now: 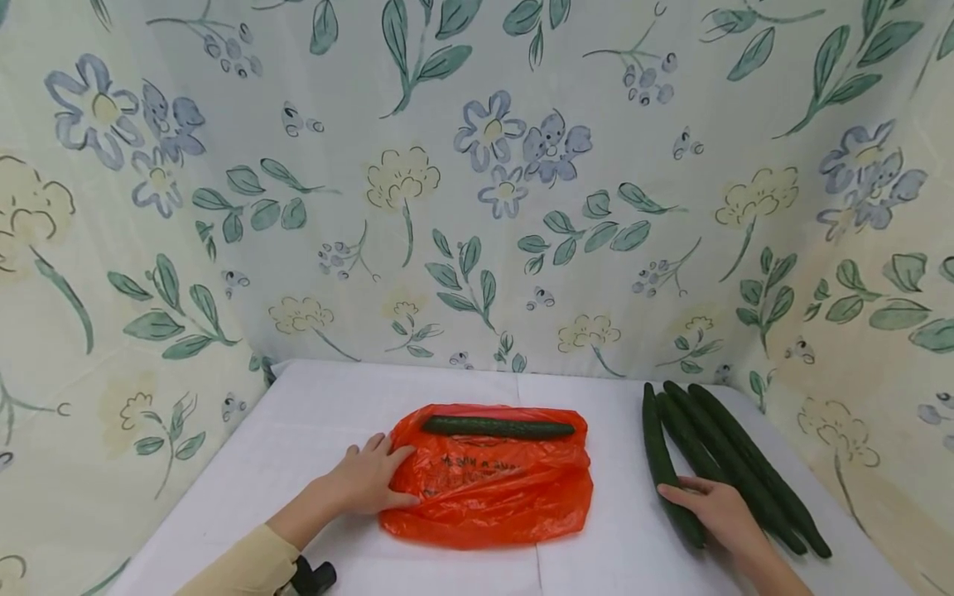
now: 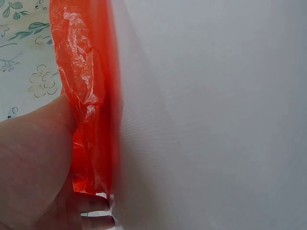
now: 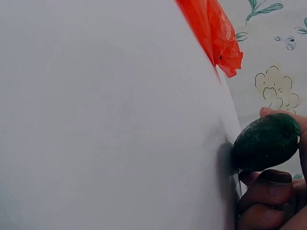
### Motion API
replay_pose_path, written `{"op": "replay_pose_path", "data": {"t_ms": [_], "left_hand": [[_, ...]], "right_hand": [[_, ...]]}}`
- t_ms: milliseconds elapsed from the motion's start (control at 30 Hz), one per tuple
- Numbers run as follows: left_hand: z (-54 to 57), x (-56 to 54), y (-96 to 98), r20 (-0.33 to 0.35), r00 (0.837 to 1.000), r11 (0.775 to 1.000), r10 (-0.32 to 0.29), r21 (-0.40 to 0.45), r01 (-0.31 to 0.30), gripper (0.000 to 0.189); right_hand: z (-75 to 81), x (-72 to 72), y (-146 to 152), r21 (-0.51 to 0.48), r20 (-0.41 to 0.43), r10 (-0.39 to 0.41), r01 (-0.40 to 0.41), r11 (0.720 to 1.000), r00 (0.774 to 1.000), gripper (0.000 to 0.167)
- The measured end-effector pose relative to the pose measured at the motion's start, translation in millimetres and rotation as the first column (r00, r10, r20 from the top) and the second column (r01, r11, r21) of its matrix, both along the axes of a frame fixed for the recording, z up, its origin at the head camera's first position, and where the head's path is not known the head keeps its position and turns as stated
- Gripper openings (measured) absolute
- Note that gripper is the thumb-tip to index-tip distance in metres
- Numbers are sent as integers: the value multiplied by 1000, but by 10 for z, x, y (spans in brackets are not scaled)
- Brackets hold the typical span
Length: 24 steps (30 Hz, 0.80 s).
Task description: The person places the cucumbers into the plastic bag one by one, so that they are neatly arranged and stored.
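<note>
A red plastic bag (image 1: 507, 497) with dark printing lies on the white table, one long cucumber (image 1: 499, 427) lying across its far part. My left hand (image 1: 373, 476) rests on the bag's left edge, fingers spread and fairly straight; in the left wrist view that hand (image 2: 38, 167) is beside the crinkled red plastic (image 2: 86, 72). On the right, my right hand (image 1: 711, 509) grips the leftmost cucumber (image 1: 659, 447) of a group, near its lower half. Its rounded dark green end (image 3: 266, 142) shows between thumb and fingers (image 3: 271, 191) in the right wrist view.
Several more cucumbers (image 1: 745, 463) lie side by side just right of the gripped one. A white cloth (image 1: 328, 397) covers the table. Floral fabric (image 1: 492, 248) hangs behind and on both sides. A black object (image 1: 313, 577) shows by the left wrist.
</note>
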<state>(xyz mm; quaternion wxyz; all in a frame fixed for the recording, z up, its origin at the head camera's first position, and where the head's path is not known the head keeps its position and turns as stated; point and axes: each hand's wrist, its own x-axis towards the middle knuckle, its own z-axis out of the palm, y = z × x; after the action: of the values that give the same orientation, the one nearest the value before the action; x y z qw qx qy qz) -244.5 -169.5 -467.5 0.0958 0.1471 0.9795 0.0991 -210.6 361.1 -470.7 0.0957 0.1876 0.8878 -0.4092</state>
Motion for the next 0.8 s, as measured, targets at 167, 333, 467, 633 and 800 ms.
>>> {"op": "replay_pose_path", "data": {"t_ms": [167, 333, 467, 633, 800], "left_hand": [[0, 11, -8, -9, 1000, 1000, -5, -5, 5, 91], [8, 22, -8, -10, 1000, 1000, -4, -5, 4, 90], [15, 33, 1, -1, 1000, 1000, -9, 0, 9, 90], [40, 37, 15, 5, 1000, 1000, -6, -8, 6, 89], [51, 37, 18, -2, 1000, 1000, -1, -20, 1, 89]], "right_hand": [[-9, -12, -51, 28, -26, -21, 22, 999, 999, 111], [-4, -12, -81, 32, -61, -22, 24, 999, 998, 103], [-7, 11, -71, 40, -84, 4, 0, 999, 996, 95], [2, 15, -62, 25, -79, -7, 9, 1000, 997, 92], [33, -10, -30, 2, -58, 4, -3, 1000, 998, 90]]}}
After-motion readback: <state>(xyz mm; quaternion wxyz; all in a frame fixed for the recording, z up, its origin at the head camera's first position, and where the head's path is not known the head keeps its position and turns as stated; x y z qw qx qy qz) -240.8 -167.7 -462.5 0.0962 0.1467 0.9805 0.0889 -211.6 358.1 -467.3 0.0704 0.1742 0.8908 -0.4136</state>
